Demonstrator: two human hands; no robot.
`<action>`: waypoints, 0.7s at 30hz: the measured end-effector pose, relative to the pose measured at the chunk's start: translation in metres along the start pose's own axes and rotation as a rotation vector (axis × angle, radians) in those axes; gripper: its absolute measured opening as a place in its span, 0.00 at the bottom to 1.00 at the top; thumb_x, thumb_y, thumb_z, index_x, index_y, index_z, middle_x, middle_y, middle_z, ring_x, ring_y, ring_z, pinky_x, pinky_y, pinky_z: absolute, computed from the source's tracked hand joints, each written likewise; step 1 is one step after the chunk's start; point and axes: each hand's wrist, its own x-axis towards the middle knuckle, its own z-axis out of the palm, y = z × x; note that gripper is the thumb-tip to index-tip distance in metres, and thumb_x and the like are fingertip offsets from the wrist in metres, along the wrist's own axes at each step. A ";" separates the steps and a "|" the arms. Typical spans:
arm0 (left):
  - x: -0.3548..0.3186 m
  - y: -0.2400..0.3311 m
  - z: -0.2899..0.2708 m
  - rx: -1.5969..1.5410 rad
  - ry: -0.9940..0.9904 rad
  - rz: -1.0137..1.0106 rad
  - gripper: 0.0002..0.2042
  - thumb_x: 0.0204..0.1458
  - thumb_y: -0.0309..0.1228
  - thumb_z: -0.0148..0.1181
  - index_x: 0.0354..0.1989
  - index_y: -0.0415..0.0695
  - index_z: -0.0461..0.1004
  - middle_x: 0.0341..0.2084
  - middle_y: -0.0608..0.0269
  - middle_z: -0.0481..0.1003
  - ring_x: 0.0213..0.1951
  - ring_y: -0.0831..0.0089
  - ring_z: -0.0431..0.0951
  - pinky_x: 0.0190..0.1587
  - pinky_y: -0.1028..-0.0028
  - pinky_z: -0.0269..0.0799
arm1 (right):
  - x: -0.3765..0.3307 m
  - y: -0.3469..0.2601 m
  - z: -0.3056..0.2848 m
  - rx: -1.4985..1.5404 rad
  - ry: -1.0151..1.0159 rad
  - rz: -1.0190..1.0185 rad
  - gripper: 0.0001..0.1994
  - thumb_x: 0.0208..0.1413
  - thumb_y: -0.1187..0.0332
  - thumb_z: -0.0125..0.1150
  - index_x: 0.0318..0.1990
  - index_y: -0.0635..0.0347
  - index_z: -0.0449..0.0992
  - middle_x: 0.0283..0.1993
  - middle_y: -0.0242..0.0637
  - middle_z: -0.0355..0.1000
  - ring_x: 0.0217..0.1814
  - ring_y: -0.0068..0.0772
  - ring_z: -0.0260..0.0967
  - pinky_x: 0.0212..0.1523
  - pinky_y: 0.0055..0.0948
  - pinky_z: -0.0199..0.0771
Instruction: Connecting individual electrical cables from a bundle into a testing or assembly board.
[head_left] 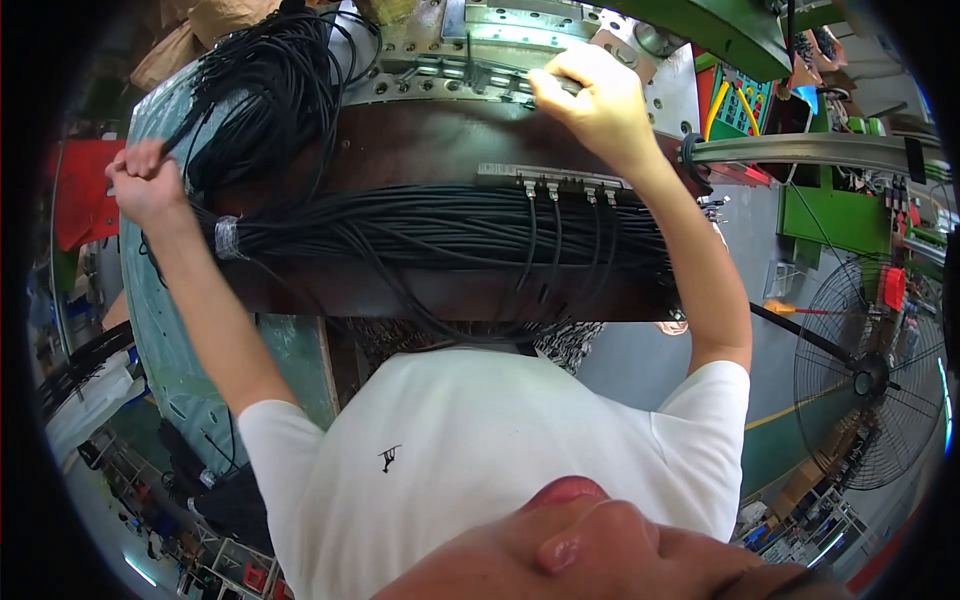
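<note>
My left hand is closed at the far left, its fingers wrapped round a black cable by the looped pile of cables. At the back, my right hand is raised over the metal mould, fingers curled in; what they grip is hidden. Across the brown board lies a thick bundle of black cables, bound at its left end with clear wrap. A metal bar behind the bundle carries several cable ends with silvery plugs.
A green machine part overhangs the back right, near a control panel with buttons. A metal rail juts in from the right. A black fan stands at the right. Brown paper lies at the back left.
</note>
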 end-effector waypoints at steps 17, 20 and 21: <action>-0.165 -0.206 0.226 0.605 -0.334 -1.130 0.21 0.63 0.38 0.47 0.56 0.33 0.66 0.32 0.61 0.79 0.31 0.80 0.75 0.41 0.80 0.70 | -0.046 -0.030 -0.035 0.125 -0.333 0.270 0.06 0.51 0.74 0.59 0.37 0.64 0.76 0.35 0.40 0.73 0.39 0.39 0.71 0.41 0.32 0.69; -0.147 -0.221 0.259 0.289 -0.330 -1.436 0.20 0.64 0.40 0.42 0.51 0.35 0.69 0.29 0.67 0.77 0.29 0.80 0.74 0.33 0.80 0.67 | 0.000 -0.002 -0.014 -0.017 -0.099 0.076 0.08 0.52 0.74 0.57 0.40 0.63 0.77 0.38 0.43 0.75 0.39 0.41 0.73 0.42 0.30 0.72; -0.132 -0.229 0.254 0.196 -0.224 -1.342 0.19 0.64 0.40 0.40 0.47 0.36 0.70 0.25 0.69 0.75 0.26 0.79 0.72 0.30 0.80 0.65 | 0.018 0.023 -0.006 -0.162 -0.086 -0.009 0.09 0.52 0.73 0.56 0.41 0.61 0.77 0.37 0.43 0.75 0.39 0.43 0.73 0.41 0.31 0.72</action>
